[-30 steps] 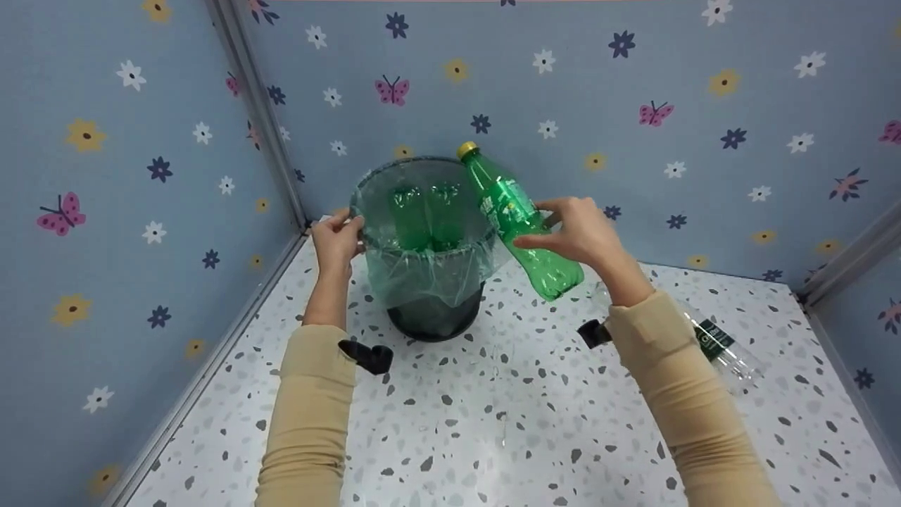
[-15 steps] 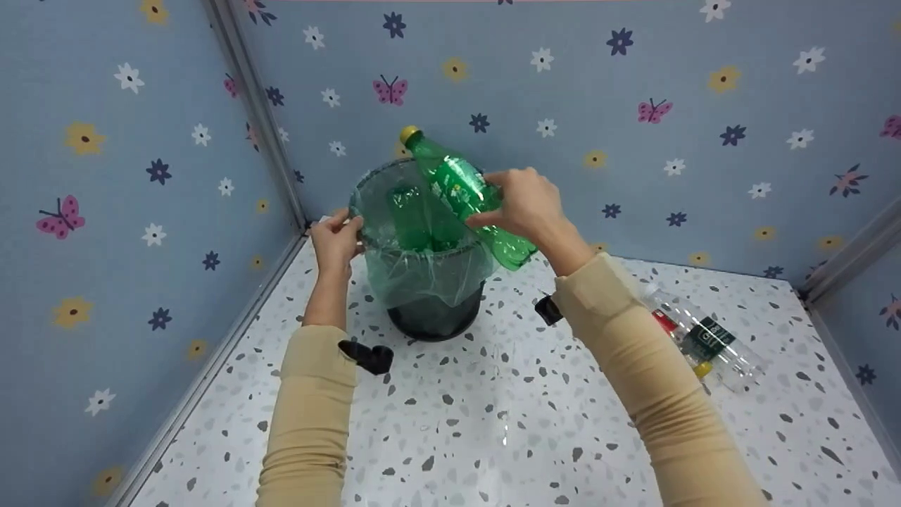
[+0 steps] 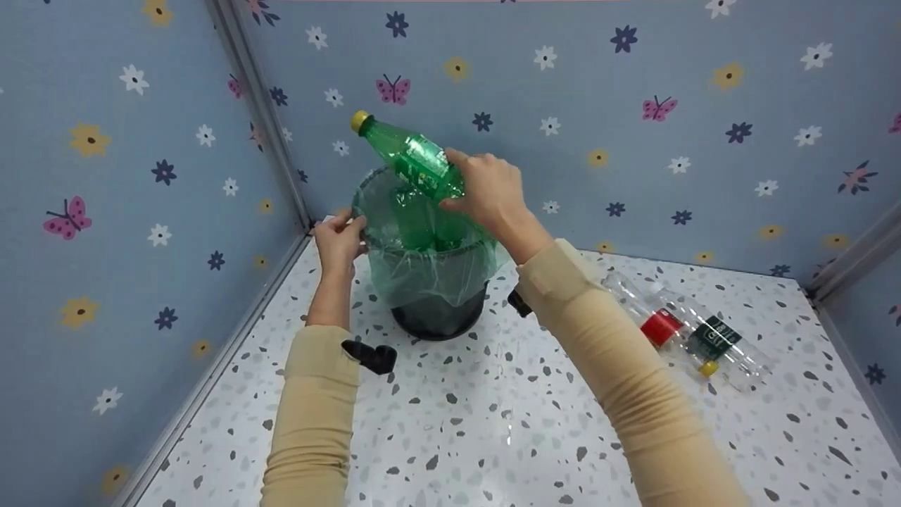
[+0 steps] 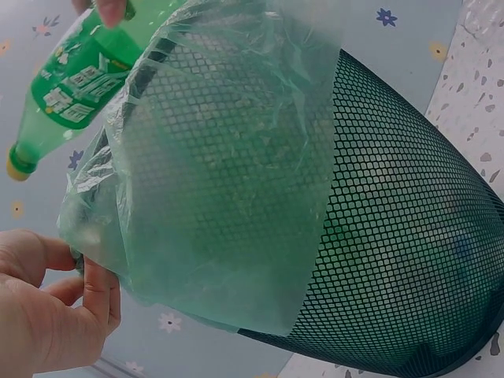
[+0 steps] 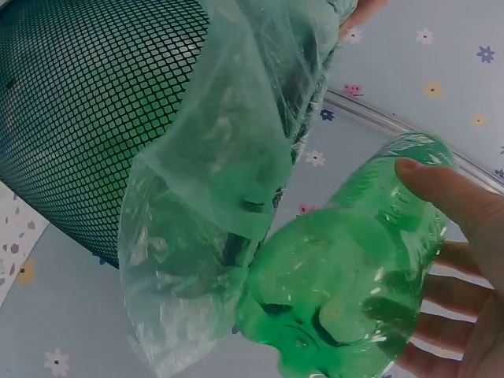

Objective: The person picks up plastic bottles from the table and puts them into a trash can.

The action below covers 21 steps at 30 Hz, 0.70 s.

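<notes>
A green plastic bottle with a yellow cap is gripped round its body by my right hand. It slants above the mouth of a black mesh trash bin, cap up to the left. In the right wrist view its base faces the camera beside the bin. A thin green bag lines the bin and hangs over its rim. My left hand pinches the bin's left rim with the bag over it. More green bottles stand inside the bin, partly hidden by the held bottle.
Two clear bottles lie on the speckled white surface at the right, one with a red label, the other with a dark green label. A yellow cap shows beside them. Flower-patterned walls stand behind and at both sides.
My right hand has carried the green bottle left and up, from beside the bin's right rim to above its mouth. The left hand keeps its place on the rim.
</notes>
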Tool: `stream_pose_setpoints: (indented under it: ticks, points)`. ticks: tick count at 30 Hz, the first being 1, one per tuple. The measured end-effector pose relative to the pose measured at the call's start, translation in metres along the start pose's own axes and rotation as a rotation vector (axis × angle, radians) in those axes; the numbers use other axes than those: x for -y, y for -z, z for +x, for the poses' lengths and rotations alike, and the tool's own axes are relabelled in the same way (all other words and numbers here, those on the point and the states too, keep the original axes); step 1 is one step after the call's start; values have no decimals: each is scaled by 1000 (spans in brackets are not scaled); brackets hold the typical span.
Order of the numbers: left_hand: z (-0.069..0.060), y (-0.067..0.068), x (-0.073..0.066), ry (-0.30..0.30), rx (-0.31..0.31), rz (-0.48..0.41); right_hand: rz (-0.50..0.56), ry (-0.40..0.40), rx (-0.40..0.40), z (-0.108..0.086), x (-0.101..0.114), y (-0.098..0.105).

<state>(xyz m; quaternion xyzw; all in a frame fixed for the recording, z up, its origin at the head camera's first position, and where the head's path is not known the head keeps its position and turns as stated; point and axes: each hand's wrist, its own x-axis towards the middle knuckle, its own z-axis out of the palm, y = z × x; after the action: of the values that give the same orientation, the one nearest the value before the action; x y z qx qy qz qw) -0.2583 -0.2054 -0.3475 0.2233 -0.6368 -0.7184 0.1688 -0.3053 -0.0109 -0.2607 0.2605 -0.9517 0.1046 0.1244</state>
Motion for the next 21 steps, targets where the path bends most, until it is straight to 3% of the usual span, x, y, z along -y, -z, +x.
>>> stream_pose_setpoints:
  ticks: [1,3,6,11,13,15,16,18,19,21]
  points:
    - [-7,0,-6,1,5,-5,-1,8,-9,1,2,-1]
    - [-10,0,-9,17,10,-10,-8,31,-25,3,5,-5]
    - [6,-1,2,37,-8,19,-7,76,-53,4,9,-12]
    - [164,9,127,-9,0,-58,27,160,-127,2,14,-24]
    - [235,12,186,-86,-14,-77,28,183,-146,1,15,-29]
    - [264,12,211,-157,-30,-58,19,198,-149,1,15,-34]
    - [273,13,220,-184,-26,-61,17,200,-146,1,15,-36]
    - [270,14,218,-190,-17,-71,23,200,-127,1,15,-40]
    - [256,14,206,-177,-10,-79,28,197,-116,1,15,-42]
    - [202,11,159,-94,-3,-58,42,188,-90,1,13,-46]
